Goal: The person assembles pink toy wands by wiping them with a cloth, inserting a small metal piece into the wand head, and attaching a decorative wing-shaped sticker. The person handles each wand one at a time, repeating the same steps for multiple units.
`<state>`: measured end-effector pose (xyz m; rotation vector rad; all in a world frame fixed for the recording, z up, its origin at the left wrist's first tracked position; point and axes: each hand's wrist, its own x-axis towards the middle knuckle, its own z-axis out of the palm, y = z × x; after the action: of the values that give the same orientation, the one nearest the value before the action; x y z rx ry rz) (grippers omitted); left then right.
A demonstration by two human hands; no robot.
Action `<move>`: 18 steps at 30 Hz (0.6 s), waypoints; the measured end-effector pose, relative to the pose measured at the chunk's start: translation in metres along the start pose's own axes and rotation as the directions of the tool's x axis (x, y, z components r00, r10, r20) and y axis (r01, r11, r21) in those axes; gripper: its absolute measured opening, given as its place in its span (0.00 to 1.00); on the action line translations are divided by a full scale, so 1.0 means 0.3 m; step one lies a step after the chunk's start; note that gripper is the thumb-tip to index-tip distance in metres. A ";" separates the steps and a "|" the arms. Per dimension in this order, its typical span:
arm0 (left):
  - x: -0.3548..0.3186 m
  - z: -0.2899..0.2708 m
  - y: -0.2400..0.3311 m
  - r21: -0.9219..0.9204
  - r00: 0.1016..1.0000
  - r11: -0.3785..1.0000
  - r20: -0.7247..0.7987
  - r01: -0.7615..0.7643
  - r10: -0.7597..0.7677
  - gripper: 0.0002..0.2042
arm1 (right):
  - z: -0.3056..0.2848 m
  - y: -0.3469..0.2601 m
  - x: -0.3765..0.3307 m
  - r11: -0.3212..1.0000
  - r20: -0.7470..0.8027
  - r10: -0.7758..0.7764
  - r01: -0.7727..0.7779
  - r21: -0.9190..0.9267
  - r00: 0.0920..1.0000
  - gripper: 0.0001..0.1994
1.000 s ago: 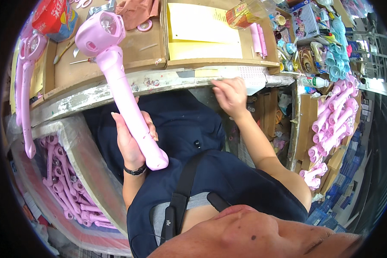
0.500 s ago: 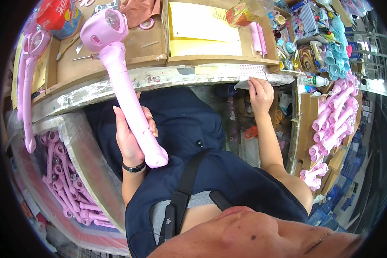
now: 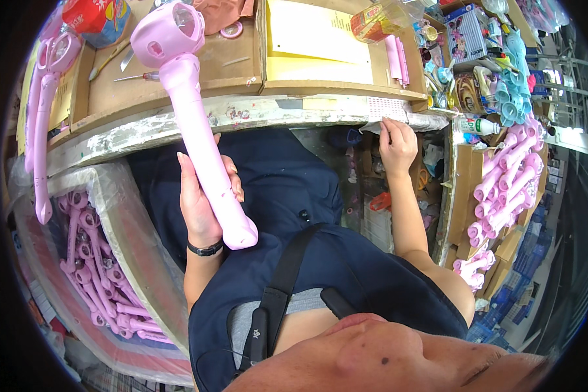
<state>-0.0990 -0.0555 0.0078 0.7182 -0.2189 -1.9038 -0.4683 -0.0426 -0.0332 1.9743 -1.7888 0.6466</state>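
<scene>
In the head view, the left hand [image 3: 201,210], at nine o'clock, curls around the pink wand [image 3: 198,124] slanting toward eleven, while the right hand [image 3: 398,147], at two, bends half-closed at the dotted sheet [image 3: 387,108], its grip unclear; the step looks like picking at that sheet, the next move wanting a fine pinch.

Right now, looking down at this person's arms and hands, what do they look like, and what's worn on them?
Both the left hand and the right hand are ungloved, with no rings that I can make out. The left wrist wears a narrow black wrist strap; the right wrist has nothing on it. No sleeves cover either forearm.
</scene>
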 end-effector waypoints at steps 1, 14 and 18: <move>0.000 -0.001 0.000 0.002 1.000 1.000 -0.008 0.006 -0.006 0.31 | -0.004 -0.001 0.004 1.000 0.017 0.003 -0.003 0.002 1.000 0.08; 0.000 -0.014 -0.001 -0.004 1.000 1.000 0.003 0.005 -0.005 0.32 | 0.000 -0.018 0.015 0.997 0.062 0.069 -0.066 -0.039 0.996 0.05; -0.003 -0.008 -0.005 0.037 0.999 0.999 -0.032 -0.014 0.015 0.31 | -0.008 -0.016 0.022 0.992 0.054 0.127 -0.128 0.006 0.990 0.05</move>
<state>-0.0985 -0.0538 0.0055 0.7691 -0.2389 -1.8778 -0.4631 -0.0460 -0.0273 1.9122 -1.9605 0.6492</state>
